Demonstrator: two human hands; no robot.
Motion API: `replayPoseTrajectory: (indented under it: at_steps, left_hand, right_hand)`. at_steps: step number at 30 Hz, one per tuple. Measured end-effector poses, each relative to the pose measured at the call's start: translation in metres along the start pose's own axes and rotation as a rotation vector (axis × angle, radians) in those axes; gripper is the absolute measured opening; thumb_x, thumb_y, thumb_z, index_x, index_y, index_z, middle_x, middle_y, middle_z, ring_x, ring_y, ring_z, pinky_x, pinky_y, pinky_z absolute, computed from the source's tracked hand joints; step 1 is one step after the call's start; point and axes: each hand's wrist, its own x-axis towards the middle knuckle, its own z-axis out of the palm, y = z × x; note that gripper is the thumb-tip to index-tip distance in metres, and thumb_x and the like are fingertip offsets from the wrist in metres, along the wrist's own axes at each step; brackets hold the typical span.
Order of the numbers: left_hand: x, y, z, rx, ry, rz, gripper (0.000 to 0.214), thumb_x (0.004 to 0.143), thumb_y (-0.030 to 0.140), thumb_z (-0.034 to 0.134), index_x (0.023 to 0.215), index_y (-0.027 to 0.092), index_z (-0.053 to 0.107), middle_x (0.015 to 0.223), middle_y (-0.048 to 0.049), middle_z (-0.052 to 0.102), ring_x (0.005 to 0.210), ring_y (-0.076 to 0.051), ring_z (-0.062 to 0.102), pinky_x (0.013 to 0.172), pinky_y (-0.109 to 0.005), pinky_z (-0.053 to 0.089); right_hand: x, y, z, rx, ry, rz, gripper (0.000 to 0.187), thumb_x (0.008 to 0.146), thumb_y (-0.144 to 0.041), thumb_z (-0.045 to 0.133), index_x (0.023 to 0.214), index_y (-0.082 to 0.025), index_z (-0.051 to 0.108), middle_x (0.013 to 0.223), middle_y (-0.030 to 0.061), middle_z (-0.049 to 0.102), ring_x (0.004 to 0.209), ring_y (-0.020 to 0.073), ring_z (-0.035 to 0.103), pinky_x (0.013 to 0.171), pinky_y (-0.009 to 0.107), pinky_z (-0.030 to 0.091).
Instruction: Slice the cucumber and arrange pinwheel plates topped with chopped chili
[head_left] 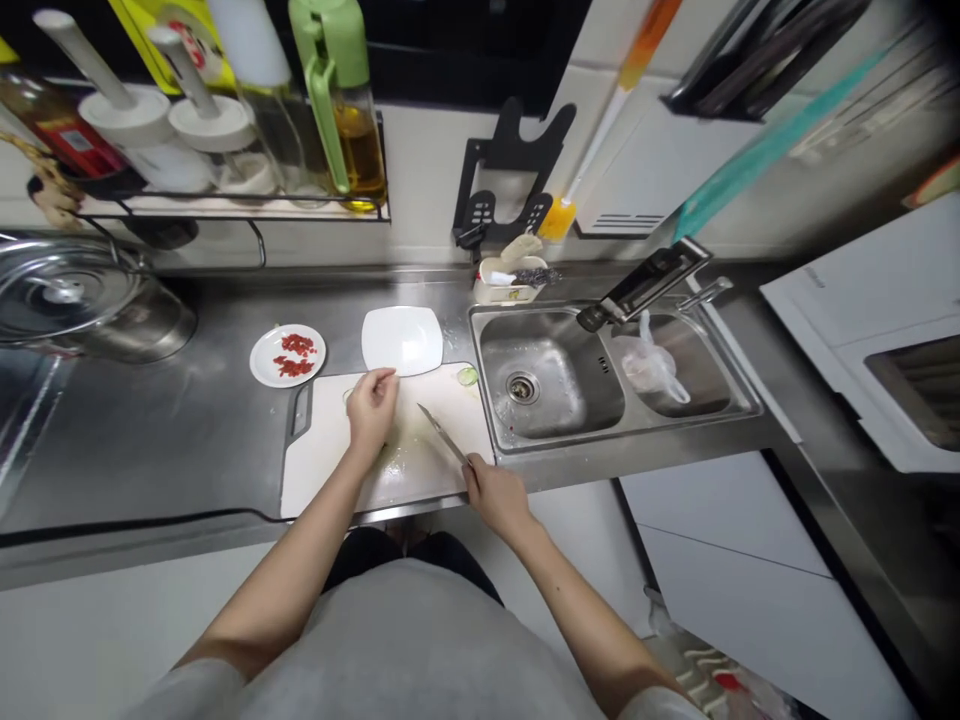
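In my right hand (496, 492) is a kitchen knife (444, 437), its blade pointing up and left over the white cutting board (319, 465). My left hand (373, 412) is over the board's upper middle, left of the blade, with its fingers curled together. What those fingers hold, if anything, is hidden. A small pale green piece shows just left of that hand, mostly covered by it. A green cut vegetable piece (467, 376) lies at the board's upper right corner. Wet patches mark the board's middle. Behind the board stands a white square plate (403, 340).
Chopped red pieces (295, 367) lie on a round white plate (260, 362) at the left. A steel pot (142, 325) stands farther left. The double sink (487, 440) adjoins the board's right edge; a plastic bag (651, 365) is in its right basin. Bottles and jars fill a wall rack (247, 208).
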Motion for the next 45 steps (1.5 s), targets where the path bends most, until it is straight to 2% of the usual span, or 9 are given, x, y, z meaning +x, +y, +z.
replayPoseTrajectory:
  at_steps: [2,4,6,9,16,23,35,45]
  left_hand:
    - [-0.027,-0.020,-0.025,0.066,0.072,0.029,0.026,0.088,0.038,0.052,0.100,0.019,0.066,0.090,-0.0037,0.065,0.076,-0.014,0.058,0.070,-0.027,0.046]
    - [-0.053,-0.038,-0.043,0.167,0.060,0.093,0.023,0.087,0.036,0.054,0.096,0.020,0.068,0.090,-0.0046,0.065,0.080,-0.016,0.059,0.075,-0.030,0.047]
    - [-0.072,-0.052,-0.053,0.223,0.006,0.184,0.020,0.088,0.032,0.054,0.095,0.021,0.069,0.091,-0.0052,0.066,0.088,-0.017,0.060,0.082,-0.033,0.047]
    - [-0.086,-0.063,-0.058,0.235,-0.025,0.267,0.019,0.088,0.029,0.055,0.099,0.021,0.069,0.094,-0.0056,0.067,0.092,-0.018,0.060,0.085,-0.033,0.047]
    - [-0.087,-0.075,-0.048,0.244,-0.033,0.341,0.021,0.088,0.028,0.057,0.103,0.024,0.070,0.096,-0.0060,0.067,0.091,-0.018,0.060,0.084,-0.035,0.048]
    - [-0.085,-0.084,-0.046,0.267,-0.022,0.396,0.020,0.087,0.024,0.057,0.102,0.023,0.070,0.095,-0.0059,0.068,0.091,-0.018,0.059,0.083,-0.033,0.048]
    - [-0.084,-0.089,-0.046,0.310,-0.068,0.331,0.019,0.088,0.026,0.054,0.096,0.022,0.071,0.095,-0.0071,0.067,0.090,-0.019,0.058,0.085,-0.036,0.046]
    - [-0.084,-0.086,-0.047,0.287,-0.062,0.376,0.017,0.088,0.024,0.055,0.095,0.021,0.070,0.095,-0.0068,0.068,0.090,-0.018,0.058,0.085,-0.035,0.046]
  right_hand:
    - [0.007,-0.011,-0.001,0.013,-0.014,-0.046,0.035,0.100,-0.036,0.025,0.121,-0.023,0.050,0.089,0.0069,0.072,0.085,0.0209,0.067,0.068,0.027,0.038]
    - [0.013,-0.022,-0.001,0.007,-0.045,-0.103,0.034,0.100,-0.037,0.026,0.119,-0.022,0.051,0.089,0.0072,0.071,0.085,0.0212,0.067,0.068,0.027,0.038]
    - [0.017,-0.032,-0.002,-0.007,-0.082,-0.153,0.034,0.100,-0.036,0.026,0.115,-0.021,0.052,0.089,0.0081,0.071,0.086,0.0215,0.067,0.069,0.028,0.038]
    - [0.019,-0.042,-0.004,-0.022,-0.102,-0.201,0.035,0.100,-0.035,0.024,0.112,-0.020,0.053,0.089,0.0088,0.070,0.085,0.0222,0.066,0.069,0.029,0.039]
    - [0.020,-0.057,-0.008,-0.054,-0.145,-0.228,0.034,0.100,-0.032,0.023,0.114,-0.019,0.051,0.091,0.0109,0.070,0.089,0.0225,0.066,0.073,0.030,0.040]
    - [0.018,-0.065,-0.006,-0.077,-0.155,-0.236,0.031,0.099,-0.029,0.025,0.111,-0.018,0.051,0.090,0.0123,0.069,0.089,0.0238,0.067,0.072,0.030,0.042]
    - [0.014,-0.070,-0.002,-0.089,-0.154,-0.237,0.025,0.097,-0.025,0.030,0.110,-0.017,0.051,0.091,0.0144,0.069,0.087,0.0225,0.067,0.074,0.031,0.043]
    - [0.015,-0.070,-0.001,-0.055,-0.140,-0.235,0.024,0.096,-0.024,0.033,0.108,-0.016,0.052,0.089,0.0138,0.070,0.087,0.0241,0.067,0.073,0.032,0.044]
